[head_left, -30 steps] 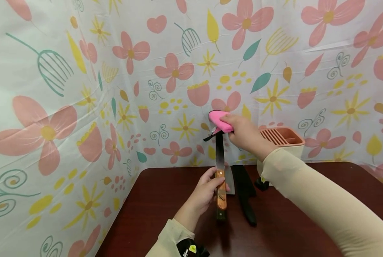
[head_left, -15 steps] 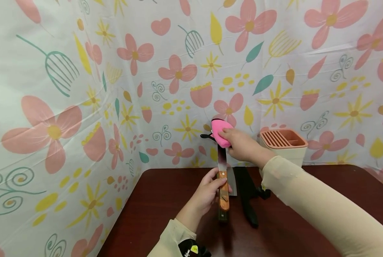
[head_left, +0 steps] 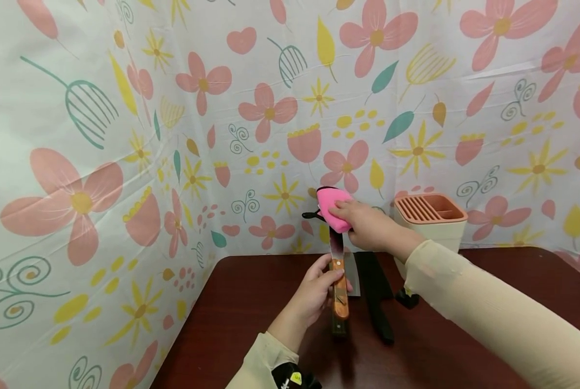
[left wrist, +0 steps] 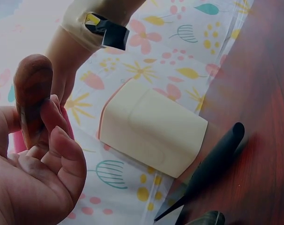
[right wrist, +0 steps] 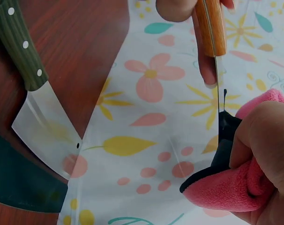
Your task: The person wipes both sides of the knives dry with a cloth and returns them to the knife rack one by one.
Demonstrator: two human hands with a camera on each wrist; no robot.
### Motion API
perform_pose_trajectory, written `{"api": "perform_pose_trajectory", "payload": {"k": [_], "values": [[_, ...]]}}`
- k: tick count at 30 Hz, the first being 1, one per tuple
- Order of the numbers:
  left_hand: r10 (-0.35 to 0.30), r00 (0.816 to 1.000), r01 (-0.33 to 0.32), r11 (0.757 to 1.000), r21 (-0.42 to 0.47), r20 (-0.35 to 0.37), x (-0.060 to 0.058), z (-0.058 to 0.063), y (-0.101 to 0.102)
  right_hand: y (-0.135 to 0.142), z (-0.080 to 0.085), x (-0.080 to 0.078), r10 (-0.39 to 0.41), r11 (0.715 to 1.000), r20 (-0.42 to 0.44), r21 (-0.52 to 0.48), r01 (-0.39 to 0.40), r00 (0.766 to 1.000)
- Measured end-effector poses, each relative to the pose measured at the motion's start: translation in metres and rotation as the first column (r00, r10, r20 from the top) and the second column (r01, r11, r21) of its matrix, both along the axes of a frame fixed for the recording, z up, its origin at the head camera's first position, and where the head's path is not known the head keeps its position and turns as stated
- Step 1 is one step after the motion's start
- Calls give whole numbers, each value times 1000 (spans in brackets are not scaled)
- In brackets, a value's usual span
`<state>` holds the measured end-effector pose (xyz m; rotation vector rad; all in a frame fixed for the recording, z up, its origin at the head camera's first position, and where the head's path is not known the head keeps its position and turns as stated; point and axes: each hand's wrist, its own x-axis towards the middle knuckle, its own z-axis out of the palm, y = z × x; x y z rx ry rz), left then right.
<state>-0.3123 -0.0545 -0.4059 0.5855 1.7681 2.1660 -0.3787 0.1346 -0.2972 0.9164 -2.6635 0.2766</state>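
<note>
My left hand (head_left: pixel 311 292) grips a kitchen knife by its orange-brown wooden handle (head_left: pixel 339 294), the blade (head_left: pixel 336 244) pointing up and away over the table. In my right hand (head_left: pixel 373 224) is a pink cloth (head_left: pixel 332 209) with a dark underside and a black hanging loop (head_left: pixel 311 215). The right wrist view shows the cloth (right wrist: pixel 226 190) folded around the blade, with the thumb and fingers pinching it and the blade's far part hidden inside. Below the held knife lie a cleaver (right wrist: pixel 48 126) with a green riveted handle and a black knife (head_left: pixel 378 302).
A cream knife holder (head_left: pixel 433 235) with an orange slotted top stands at the back right, partly behind my right forearm. The dark red-brown table (head_left: pixel 251 308) ends at a flower-patterned sheet (head_left: pixel 270 162) behind and to the left.
The cloth in my right hand has slid down the blade toward the handle, leaving less bare blade showing. My left hand keeps its grip on the knife. The view has shifted slightly.
</note>
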Motion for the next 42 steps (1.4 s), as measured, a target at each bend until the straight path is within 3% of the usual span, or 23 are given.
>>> {"api": "perform_pose_trajectory", "payload": {"k": [20, 29, 42], "values": [[19, 999, -20, 999, 28, 34, -3, -5, -2, -2, -13, 25, 108, 994, 11, 29, -108, 994], [0, 999, -1, 999, 34, 38, -4, -3, -2, 1, -18, 34, 106, 993, -12, 49, -105, 994], [36, 998, -38, 998, 52, 45, -5, -5, -3, -1, -22, 44, 148, 988, -39, 44, -146, 988]]}}
